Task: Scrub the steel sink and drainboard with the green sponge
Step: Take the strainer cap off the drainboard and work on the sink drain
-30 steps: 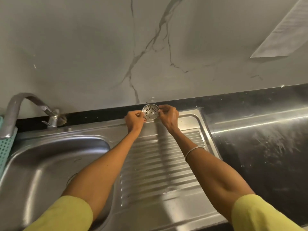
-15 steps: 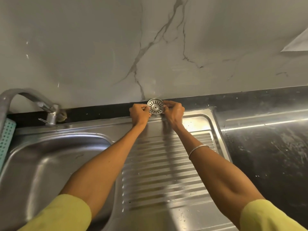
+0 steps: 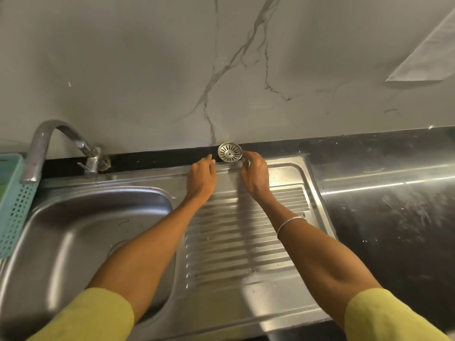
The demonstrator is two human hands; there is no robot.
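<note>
Your left hand lies at the far rim of the drainboard, back of the hand up, fingers extended and relaxed, holding nothing; its fingertips stop just short of the round drain strainer, which sits at its 1 o'clock. Your right hand is at the strainer's 4 o'clock, fingers curled inward, the index fingertip at the disc's right edge. Whether that finger actually touches or pinches the disc, I cannot tell. The strainer stands on edge, slotted face toward you, leaning against the marble-pattern wall on the black ledge.

Both forearms reach forward, converging toward 12 o'clock: the left crosses the near right corner of the sink basin, the right crosses the ribbed drainboard. A thin metal bangle rings your right wrist. Yellow sleeves cover both upper arms.

The basin lies at 9 o'clock of the hands, the drainboard directly beneath them. The tap rises at 10 o'clock. A teal perforated basket hangs at the far left edge; something green shows inside it, too cropped to identify. The dark counter at 3 o'clock carries pale smears.
</note>
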